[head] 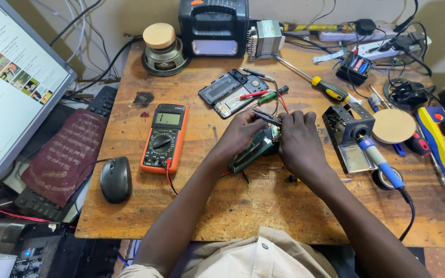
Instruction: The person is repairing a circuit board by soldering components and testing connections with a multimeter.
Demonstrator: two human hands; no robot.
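Head view: we note a worn wooden surface [233, 206], an orange multimeter [164, 137] at left. Our left hand [240, 135] and right hand [298, 144] both clamp a green circuit board [253, 150] at centre, just beside a soldering iron [379, 159].

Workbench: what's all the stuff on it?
Multimeter: one, orange, left of the hands.
Mouse: one, black, table's left edge.
Opened phone: one, dark, behind the hands.
Screwdriver: one, yellow-black handle, back right.
Soldering iron: one, blue handle, in its black stand at right.
Speaker: one, tan cap, back left.
Circuit board: one, green, between the hands.
Left hand: fingers on board.
Right hand: fingers on board.
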